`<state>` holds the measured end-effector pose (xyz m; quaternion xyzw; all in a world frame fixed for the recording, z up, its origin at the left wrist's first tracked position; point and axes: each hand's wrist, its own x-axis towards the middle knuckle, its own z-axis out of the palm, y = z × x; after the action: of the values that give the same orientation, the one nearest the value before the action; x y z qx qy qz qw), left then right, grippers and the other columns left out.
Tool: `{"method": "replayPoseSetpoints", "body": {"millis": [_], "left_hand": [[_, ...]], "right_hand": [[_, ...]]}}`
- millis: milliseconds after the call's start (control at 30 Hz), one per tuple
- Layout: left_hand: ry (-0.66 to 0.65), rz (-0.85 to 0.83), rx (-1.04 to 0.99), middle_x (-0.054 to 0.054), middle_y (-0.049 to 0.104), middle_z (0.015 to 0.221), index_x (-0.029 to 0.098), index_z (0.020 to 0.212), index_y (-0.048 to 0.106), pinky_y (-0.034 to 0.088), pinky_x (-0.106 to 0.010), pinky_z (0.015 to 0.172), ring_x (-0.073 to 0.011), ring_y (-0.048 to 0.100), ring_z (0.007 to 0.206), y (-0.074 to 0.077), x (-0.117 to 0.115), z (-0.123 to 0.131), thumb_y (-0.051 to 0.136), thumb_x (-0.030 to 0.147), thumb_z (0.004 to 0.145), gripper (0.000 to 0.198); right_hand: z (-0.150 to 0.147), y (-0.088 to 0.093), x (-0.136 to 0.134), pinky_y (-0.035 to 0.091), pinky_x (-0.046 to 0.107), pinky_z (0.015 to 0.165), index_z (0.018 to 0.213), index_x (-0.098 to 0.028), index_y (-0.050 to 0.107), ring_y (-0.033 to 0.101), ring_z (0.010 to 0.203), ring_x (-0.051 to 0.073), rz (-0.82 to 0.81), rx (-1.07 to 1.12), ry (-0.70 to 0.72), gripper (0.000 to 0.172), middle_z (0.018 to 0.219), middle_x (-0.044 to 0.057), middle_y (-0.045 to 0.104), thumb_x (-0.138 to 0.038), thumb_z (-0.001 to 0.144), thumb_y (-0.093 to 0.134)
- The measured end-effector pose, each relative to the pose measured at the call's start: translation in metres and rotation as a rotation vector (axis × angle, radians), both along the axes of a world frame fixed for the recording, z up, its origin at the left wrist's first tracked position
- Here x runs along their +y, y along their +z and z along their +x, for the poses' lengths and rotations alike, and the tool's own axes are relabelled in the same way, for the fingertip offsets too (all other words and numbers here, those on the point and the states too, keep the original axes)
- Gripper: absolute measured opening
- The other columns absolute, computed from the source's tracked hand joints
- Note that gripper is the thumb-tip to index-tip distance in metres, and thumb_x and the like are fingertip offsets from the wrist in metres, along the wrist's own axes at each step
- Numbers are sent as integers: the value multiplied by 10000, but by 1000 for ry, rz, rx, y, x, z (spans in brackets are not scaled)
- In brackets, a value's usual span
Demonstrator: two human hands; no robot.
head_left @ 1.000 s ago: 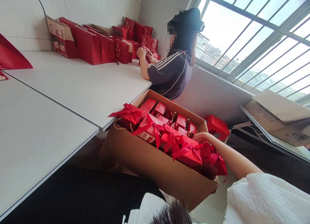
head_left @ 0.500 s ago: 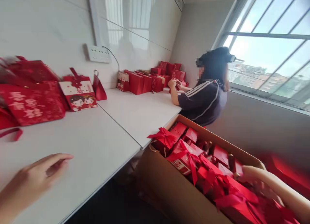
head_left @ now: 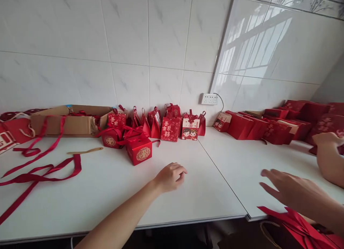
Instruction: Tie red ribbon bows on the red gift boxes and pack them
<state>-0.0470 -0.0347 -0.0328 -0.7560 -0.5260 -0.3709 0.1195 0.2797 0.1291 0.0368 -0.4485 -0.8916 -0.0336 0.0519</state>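
Observation:
My left hand (head_left: 172,177) hovers over the white table (head_left: 188,202) with its fingers loosely curled and nothing visible in them. Closest to it is a red gift box (head_left: 139,151) with a gold round emblem and a ribbon bow on top. My right hand (head_left: 285,186), fingers stretched and thumb apart, is empty above the table's front edge. Below it, part of a red ribbon bow (head_left: 298,224) shows on the packed boxes in the carton. A second red box (head_left: 110,139) with a bow stands behind the first.
Red gift bags (head_left: 170,128) line the wall. Loose red ribbons (head_left: 53,172) and a gold strip (head_left: 86,150) lie at left, before an open cardboard box (head_left: 67,125). More red bags (head_left: 242,125) stand at right, near another person's arm (head_left: 329,157).
The view has swung left. My right hand has come out of the carton of red boxes, empty. My left hand still holds nothing visible over the table.

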Motion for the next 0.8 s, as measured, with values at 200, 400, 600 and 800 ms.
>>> {"method": "replayPoseSetpoints", "body": {"millis": [200,400,600,800], "left_hand": [[198,290,-70,-34,681,810,226,821,628,486,-362,835,-206,624,901,27,-7,-39,458,72,701,259],[680,672,-532,-80,624,987,200,903,586,399,-415,950,-229,551,1009,49,-29,-115,460,174,766,188],[932,689,-963,-44,604,820,198,800,541,483,-333,738,-180,581,778,21,-25,-160,412,205,720,152],[924,470,-1087,-4,610,758,194,783,584,504,-337,768,-163,575,728,22,-9,-143,489,239,707,130]], "right_hand": [[-149,-3,-18,509,443,752,1027,-209,610,635,1013,343,-110,-59,338,201,1090,142,651,-283,875,503],[-239,-36,-34,508,391,832,1149,-153,531,645,981,262,-310,317,479,340,1129,146,613,-379,899,486],[-259,-63,-51,503,393,905,1170,-188,492,601,1048,237,-509,565,634,342,1167,129,557,-375,885,505],[-253,-66,-45,472,522,956,1283,-177,398,560,1096,324,-700,724,733,680,1212,176,499,-398,725,720]]}}
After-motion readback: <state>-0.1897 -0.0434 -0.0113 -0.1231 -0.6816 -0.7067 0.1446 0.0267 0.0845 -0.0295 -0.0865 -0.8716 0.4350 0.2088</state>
